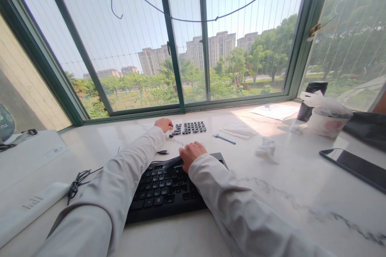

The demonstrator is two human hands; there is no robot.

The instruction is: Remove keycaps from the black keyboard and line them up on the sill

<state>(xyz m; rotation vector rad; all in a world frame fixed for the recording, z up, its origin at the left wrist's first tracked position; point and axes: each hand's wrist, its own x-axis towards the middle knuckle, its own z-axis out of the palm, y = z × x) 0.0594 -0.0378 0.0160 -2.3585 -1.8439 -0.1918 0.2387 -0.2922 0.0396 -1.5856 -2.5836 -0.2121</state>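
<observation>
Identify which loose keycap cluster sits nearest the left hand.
The smaller cluster of black keycaps, right beside the left hand. The larger cluster lies across a narrow gap, farther from that hand.

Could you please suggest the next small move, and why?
Perhaps bring the left hand over to the keyboard: it is out at the loose keycaps, while the right hand holds a dark object over the keyboard, where several key positions look bare.

White marbled countertop point(301, 192) | black keyboard point(158, 192) | keycap rows point(194, 127) | blue stick point(225, 139) | phone point(358, 168) | paper point(275, 111)
</observation>
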